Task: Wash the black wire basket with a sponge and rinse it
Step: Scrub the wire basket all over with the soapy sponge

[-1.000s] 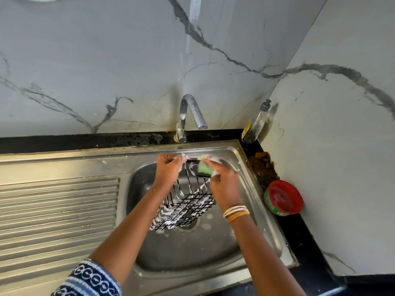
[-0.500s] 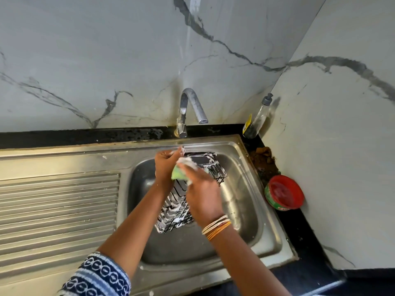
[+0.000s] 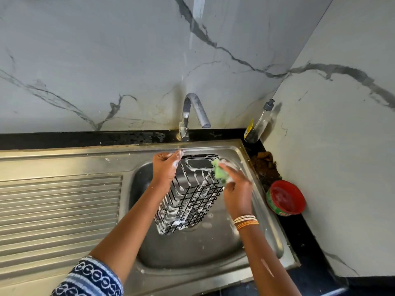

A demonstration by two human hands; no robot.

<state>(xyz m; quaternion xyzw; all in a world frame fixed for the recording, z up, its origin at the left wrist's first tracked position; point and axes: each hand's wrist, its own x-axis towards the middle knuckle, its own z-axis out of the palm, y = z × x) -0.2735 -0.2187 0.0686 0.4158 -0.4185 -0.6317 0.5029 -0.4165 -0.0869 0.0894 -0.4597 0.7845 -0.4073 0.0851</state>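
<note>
The black wire basket (image 3: 190, 195) hangs tilted and soapy over the sink (image 3: 213, 251) bowl, its top far corner pinched in the left hand (image 3: 166, 167). The right hand (image 3: 237, 193), fingers curled around the green sponge (image 3: 220, 173), seems to press it on the basket's upper right edge.

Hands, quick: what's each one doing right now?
Left hand: closed, holding the basket by its top corner.
Right hand: closed, holding the sponge against the basket's rim.
</note>
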